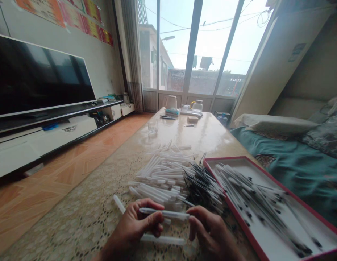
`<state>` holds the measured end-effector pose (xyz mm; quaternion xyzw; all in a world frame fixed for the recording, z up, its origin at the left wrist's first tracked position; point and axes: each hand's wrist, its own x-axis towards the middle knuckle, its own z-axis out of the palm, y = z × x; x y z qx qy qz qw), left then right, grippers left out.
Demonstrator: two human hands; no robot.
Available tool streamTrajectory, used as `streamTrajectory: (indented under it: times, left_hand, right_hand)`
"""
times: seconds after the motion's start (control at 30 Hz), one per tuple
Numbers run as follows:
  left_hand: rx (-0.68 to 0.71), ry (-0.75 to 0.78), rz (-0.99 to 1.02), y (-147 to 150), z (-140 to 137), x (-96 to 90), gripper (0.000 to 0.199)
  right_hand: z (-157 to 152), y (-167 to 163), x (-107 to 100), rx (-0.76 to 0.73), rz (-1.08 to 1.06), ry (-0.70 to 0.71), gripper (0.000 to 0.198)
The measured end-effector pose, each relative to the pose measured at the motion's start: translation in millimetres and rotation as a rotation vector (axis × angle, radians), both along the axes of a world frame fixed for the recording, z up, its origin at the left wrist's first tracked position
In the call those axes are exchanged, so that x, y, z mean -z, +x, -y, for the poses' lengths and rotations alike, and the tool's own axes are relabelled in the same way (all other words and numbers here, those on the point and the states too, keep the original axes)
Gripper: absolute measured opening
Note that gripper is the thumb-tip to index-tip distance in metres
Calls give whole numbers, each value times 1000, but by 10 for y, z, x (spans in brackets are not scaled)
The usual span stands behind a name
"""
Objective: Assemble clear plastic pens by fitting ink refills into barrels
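Observation:
Above the near part of the table, my left hand (136, 223) is closed with thumb and fingers around a translucent white pen (175, 214), which lies almost level. Its narrow end points left. At the other end, the thumb and fingers of my right hand (210, 228) pinch the pen. Just beyond the hands is a heap of white pen barrels (160, 192). Thin dark pen refills (202, 185) lie in a bundle to the right of it. One loose barrel (163, 239) rests below my hands, and another (119, 203) sticks out beyond my left hand.
To the right, a shallow red-rimmed box (301, 206) holds several pens with dark ends (255, 192). A drinking glass (152, 127), a small box (192, 119) and a glass jug (197, 106) stand farther along the patterned table (84, 203). A sofa (279, 156) borders the right side.

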<state>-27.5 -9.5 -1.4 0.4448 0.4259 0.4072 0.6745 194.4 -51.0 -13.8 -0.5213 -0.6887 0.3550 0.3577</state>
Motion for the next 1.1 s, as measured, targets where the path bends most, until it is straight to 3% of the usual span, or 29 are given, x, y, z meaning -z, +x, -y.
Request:
streamTrajectory:
  times: [0.13, 0.33, 0.53, 0.67, 0.77, 0.93, 1.0, 1.1]
  left_hand:
    - [-33, -20, 24, 1, -3, -8, 36]
    - [-94, -31, 18, 11, 18, -47, 35]
    - [-59, 6, -51, 23, 53, -77, 32]
    - [-55, 0, -18, 28, 55, -59, 32]
    - [-125, 14, 12, -64, -9, -79, 29]
    - [-340, 46, 121, -357, -171, -195, 28]
    - [-337, 67, 100, -412, -196, -223, 26]
    - [-233, 150, -126, -372, -177, -206, 21]
  right_hand:
    - [-18, 68, -22, 37, 75, 50, 34]
    - [-68, 209, 41, 328, 166, 156, 27]
    - [19, 51, -28, 94, 153, 309, 14]
    - [57, 5, -56, 78, 220, 301, 15]
    - [3, 150, -78, 92, 324, 351, 16]
    - [-146, 516, -119, 294, 684, 525, 23]
    - [-174, 587, -107, 394, 726, 511, 22]
    - [-181, 624, -82, 509, 743, 446, 19]
